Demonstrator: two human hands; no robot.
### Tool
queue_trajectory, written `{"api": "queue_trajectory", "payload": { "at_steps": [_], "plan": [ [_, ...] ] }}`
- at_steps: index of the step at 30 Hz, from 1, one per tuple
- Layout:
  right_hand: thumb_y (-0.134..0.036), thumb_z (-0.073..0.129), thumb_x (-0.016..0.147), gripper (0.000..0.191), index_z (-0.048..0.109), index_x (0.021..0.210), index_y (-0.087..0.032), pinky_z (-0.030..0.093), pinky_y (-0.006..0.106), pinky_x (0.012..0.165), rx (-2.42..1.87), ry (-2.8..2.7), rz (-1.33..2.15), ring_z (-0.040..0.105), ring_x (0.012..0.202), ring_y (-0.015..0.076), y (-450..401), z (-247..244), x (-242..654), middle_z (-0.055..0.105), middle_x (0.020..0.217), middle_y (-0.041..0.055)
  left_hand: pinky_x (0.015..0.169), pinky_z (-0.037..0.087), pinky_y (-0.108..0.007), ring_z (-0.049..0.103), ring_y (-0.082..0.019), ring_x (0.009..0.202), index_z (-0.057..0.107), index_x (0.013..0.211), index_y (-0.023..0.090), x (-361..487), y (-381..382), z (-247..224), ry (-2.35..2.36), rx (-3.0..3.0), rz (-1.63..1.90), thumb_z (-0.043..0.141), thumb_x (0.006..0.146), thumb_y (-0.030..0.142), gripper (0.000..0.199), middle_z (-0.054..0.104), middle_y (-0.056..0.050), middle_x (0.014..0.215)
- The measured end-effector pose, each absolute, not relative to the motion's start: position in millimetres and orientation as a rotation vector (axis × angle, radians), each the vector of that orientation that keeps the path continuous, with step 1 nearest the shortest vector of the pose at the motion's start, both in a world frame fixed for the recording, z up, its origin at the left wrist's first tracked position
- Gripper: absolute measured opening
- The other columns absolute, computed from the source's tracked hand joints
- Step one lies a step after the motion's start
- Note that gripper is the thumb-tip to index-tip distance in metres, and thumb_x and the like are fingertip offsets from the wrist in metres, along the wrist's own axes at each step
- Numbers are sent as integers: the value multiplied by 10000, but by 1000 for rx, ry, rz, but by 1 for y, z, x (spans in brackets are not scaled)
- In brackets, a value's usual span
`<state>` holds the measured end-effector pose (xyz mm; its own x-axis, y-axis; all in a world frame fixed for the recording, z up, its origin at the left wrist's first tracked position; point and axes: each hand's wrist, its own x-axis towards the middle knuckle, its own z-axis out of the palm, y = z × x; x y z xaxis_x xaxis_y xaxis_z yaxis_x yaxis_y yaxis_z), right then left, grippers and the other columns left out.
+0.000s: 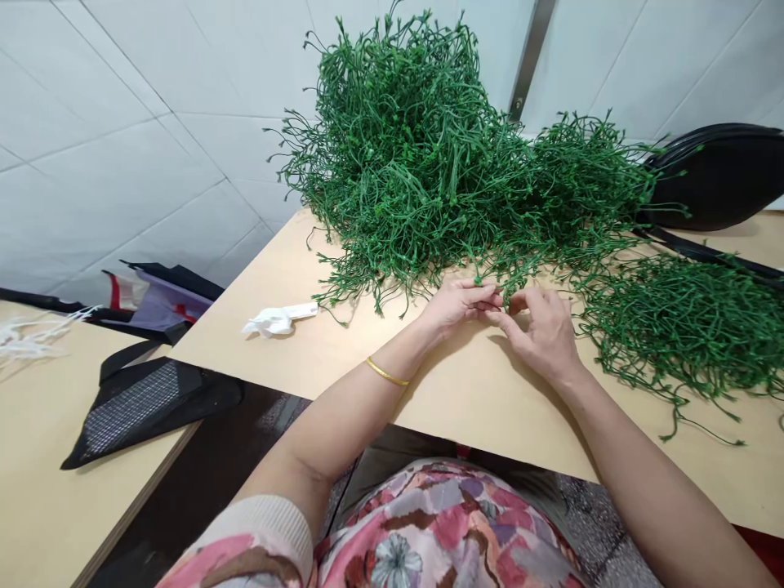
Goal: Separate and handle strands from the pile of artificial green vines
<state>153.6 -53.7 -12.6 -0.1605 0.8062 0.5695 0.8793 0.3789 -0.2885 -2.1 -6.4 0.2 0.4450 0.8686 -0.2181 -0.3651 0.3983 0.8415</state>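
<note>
A tall heap of thin green plastic-like stems (pixel 404 155) with small tips stands at the back of the light wooden table (pixel 367 359). A lower, flatter pile of the same stems (pixel 692 327) lies at the right. My left hand (pixel 459 306), with a gold bangle at the wrist, pinches a green stem at the near edge of the heap. Close beside it, my right hand (pixel 542 327) has its thumb and fingers closed around the same small green piece. The fingertips of both hands nearly meet, and the exact grip is partly hidden.
A crumpled white tissue (pixel 275 320) lies left of my hands. A black bag (pixel 723 175) stands at the back right, its strap on the table. On the left are a black mesh pouch (pixel 135 408), a purple item (pixel 168 302) and white strands (pixel 30 339). A tiled wall rises behind.
</note>
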Motion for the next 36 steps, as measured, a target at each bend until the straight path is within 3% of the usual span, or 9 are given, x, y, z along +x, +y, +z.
{"api": "queue_trajectory", "payload": {
  "at_steps": [3, 10, 13, 17, 20, 25, 28, 30, 36],
  "plan": [
    [-497, 591, 798, 301, 542, 788, -200, 296, 360, 745, -1501, -1978, -126, 494, 766, 225, -51, -16, 153, 607, 730, 44, 596, 438, -222, 605, -92, 602, 660, 800, 97, -2, -8, 1, 752, 823, 835, 689, 703, 168, 124, 674, -54, 696],
    [-300, 464, 876, 240, 527, 666, -202, 300, 347, 739, -1427, -1988, 92, 468, 690, 179, -52, -5, 158, 508, 608, 6, 517, 370, -205, 530, -66, 516, 637, 688, 108, -2, -8, 5, 853, 928, 942, 661, 722, 184, 87, 634, -30, 592],
    [-322, 489, 857, 296, 466, 588, -200, 311, 312, 652, -1362, -1826, 466, 422, 601, 146, -53, 3, 159, 438, 547, -13, 525, 369, -210, 495, -58, 495, 601, 642, 124, 0, -9, 6, 899, 945, 1073, 652, 731, 200, 128, 598, -6, 551],
    [-439, 523, 842, 302, 514, 651, -205, 275, 269, 519, -1237, -1405, 1086, 350, 499, 113, -48, 5, 166, 403, 503, -34, 514, 342, -220, 452, -58, 480, 537, 544, 140, -3, -9, 8, 910, 1153, 1093, 686, 719, 311, 287, 529, 10, 495],
    [-499, 568, 804, 344, 520, 641, -200, 219, 252, 475, -1180, -1257, 1209, 291, 466, 94, -43, 2, 172, 374, 479, -45, 510, 317, -232, 387, -53, 460, 466, 488, 153, -8, -14, 15, 947, 1356, 1273, 637, 762, 403, 409, 452, 27, 452],
    [-503, 543, 816, 423, 419, 547, -202, 228, 252, 461, -1288, -1440, 1099, 297, 454, 85, -45, 1, 171, 368, 465, -43, 586, 382, -257, 465, -88, 567, 549, 636, 166, -4, -37, 27, 714, 1974, 1578, 525, 848, 313, 259, 543, -4, 582],
    [-416, 549, 799, 293, 471, 614, -202, 276, 257, 490, -1352, -1581, 853, 377, 504, 106, -47, -1, 167, 442, 518, -31, 728, 431, -302, 536, -127, 720, 602, 764, 171, 4, -45, 25, 517, 2329, 1497, 493, 855, 275, 175, 645, -52, 754],
    [-349, 551, 774, 201, 504, 647, -200, 314, 270, 538, -1398, -1672, 590, 424, 561, 126, -46, -2, 165, 491, 566, -17, 779, 421, -325, 529, -144, 761, 604, 749, 171, 7, -42, 19, 620, 2381, 1411, 504, 851, 309, 199, 640, -55, 756],
    [-239, 517, 791, 86, 538, 722, -194, 348, 328, 723, -1412, -1849, 26, 533, 709, 170, -44, -5, 166, 594, 732, 29, 556, 331, -256, 404, -85, 547, 501, 594, 163, 2, -26, 11, 1094, 1640, 1219, 542, 828, 417, 348, 451, 21, 547]
  ]
}}
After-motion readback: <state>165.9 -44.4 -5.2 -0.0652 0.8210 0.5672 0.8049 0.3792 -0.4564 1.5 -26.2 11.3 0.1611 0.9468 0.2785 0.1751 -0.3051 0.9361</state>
